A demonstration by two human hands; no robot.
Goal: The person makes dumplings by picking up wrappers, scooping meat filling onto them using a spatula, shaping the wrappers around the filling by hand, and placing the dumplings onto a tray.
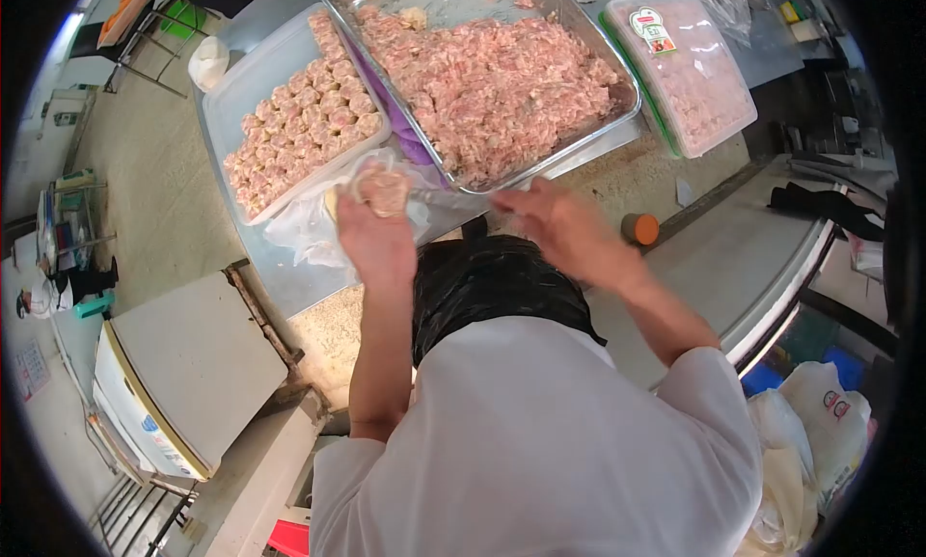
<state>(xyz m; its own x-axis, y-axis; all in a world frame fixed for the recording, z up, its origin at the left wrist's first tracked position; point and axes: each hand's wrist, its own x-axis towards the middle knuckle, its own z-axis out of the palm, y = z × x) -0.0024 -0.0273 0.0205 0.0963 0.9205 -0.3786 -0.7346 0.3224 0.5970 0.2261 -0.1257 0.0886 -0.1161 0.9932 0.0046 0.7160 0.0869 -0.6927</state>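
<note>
My left hand [378,237] is closed around a pale wrapper with a lump of minced meat [385,188] on it, above a crumpled plastic bag [304,237]. My right hand [552,217], blurred by motion, grips the handle end of a thin metal spatula [446,199] that points left towards the meat. Beyond my hands, a metal tray [632,104] holds a large heap of minced meat [502,89]. Left of it, a clear plastic tray [227,94] holds rows of small meat dumplings [313,113].
A lidded box [690,84] of pink meat lies at the right of the metal table [289,282]. Near my right wrist is an orange round lid [645,230]. A white cabinet [198,354] stands at lower left, white bags [825,412] at lower right.
</note>
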